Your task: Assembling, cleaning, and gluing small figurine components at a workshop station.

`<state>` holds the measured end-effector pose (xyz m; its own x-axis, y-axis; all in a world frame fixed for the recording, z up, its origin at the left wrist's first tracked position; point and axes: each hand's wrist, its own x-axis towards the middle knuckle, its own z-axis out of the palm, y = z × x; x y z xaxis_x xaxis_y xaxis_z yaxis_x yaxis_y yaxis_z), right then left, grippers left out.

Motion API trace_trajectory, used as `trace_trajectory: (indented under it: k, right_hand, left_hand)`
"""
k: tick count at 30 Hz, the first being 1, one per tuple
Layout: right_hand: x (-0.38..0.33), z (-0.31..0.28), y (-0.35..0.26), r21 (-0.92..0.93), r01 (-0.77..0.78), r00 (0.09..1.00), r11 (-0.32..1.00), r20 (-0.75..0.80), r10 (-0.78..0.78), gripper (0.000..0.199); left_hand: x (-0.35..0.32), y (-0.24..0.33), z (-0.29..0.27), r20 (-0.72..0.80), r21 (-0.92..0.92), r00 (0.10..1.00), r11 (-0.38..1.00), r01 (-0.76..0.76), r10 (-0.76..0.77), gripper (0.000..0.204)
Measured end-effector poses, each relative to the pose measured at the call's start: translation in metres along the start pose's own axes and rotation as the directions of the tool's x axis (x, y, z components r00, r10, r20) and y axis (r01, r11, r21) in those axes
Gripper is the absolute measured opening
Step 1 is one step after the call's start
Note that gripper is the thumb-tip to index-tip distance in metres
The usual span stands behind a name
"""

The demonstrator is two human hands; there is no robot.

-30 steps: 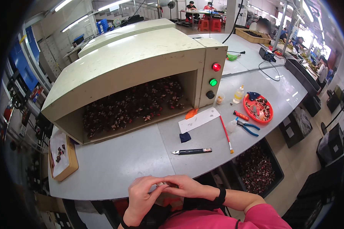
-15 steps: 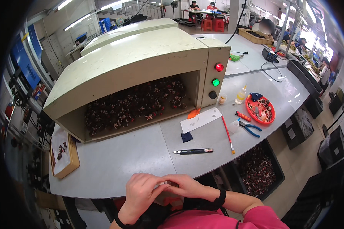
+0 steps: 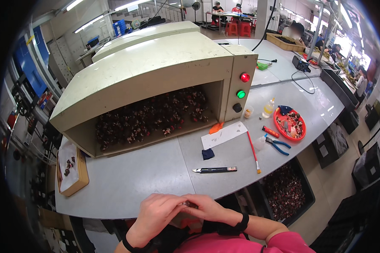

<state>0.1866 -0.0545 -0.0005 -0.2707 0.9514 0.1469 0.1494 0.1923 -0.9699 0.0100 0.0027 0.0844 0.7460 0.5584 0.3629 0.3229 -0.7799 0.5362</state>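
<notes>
At the near edge of the table, my left hand and my right hand meet, fingertips together. Between them they pinch a small dark piece with whitish bits, mostly covered by the fingers. A black craft knife lies on the table just beyond my hands. Farther off, inside the beige machine, sits a mass of small dark pieces with white and red bits.
Rightward lie a dark blue cloth, white strip, red-handled brush, blue pliers, clear bottle and red dish of scraps. A yellow tray stands left. Below the right edge is a black bin of dark pieces.
The view has shifted slightly. My hands stay together at the table edge, with the fingers slightly readjusted around the small dark piece.
</notes>
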Motion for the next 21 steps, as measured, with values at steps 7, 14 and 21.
trace_trajectory:
  k: [7,14,21]
  right_hand:
    - [-0.003,0.004,0.009,0.082,-0.008,0.998,0.997,-0.061,0.013,0.031]
    - [-0.006,-0.001,0.005,0.157,-0.143,0.989,0.977,-0.015,0.147,0.031]
    - [-0.006,0.003,0.002,0.175,-0.050,0.993,0.983,-0.092,0.067,0.031]
  left_hand:
    - [0.002,-0.013,-0.009,-0.149,0.064,0.971,0.978,0.199,-0.188,0.016]
    - [-0.037,-0.088,-0.009,-0.170,0.152,0.853,0.843,0.517,-0.493,0.013]
    - [-0.038,-0.100,-0.016,-0.169,0.089,0.847,0.848,0.523,-0.504,0.013]
